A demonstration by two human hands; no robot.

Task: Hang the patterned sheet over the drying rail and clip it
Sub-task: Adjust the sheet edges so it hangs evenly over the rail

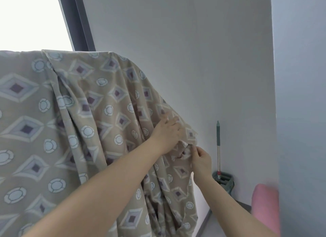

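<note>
Judging by its drape, you have the beige diamond-and-circle patterned fabric sheet (pixel 105 113) over the hidden rail above your hands, left hand (pixel 167 131) holding its edge, right hand (pixel 201 159) pinching bunched cloth just below; clipping remains, no clip visible.

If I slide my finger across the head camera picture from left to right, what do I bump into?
patterned sheet → left hand → right hand, pinching the sheet's edge → mop pole with a green top → pink thing near the right edge
</note>
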